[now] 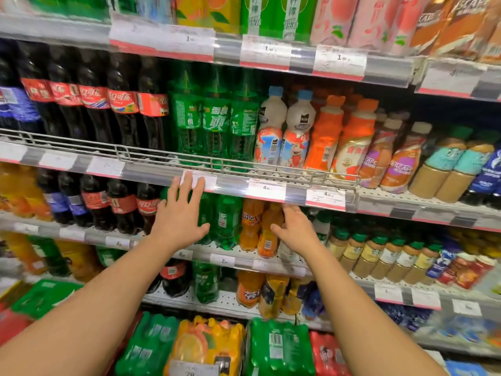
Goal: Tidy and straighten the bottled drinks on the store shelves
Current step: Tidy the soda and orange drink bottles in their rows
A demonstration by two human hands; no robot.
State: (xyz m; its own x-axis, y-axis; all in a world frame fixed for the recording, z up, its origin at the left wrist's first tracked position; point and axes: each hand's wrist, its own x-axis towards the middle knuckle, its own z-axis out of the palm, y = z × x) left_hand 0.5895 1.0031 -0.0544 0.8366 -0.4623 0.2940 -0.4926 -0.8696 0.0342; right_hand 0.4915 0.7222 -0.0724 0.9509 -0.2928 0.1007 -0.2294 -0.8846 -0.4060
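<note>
Two bare forearms reach toward the small green plastic bottle [226, 223] on a white perforated metal shelf [241, 256]. The left hand [179, 215], fingers spread and empty, hovers just left of it. The right hand [294, 230], loosely curled, touches the glossy orange plastic bottle [267, 234] beside it. Above it, tall dark cola bottles [119, 104] stand behind a grey wire rail [162, 156].
</note>
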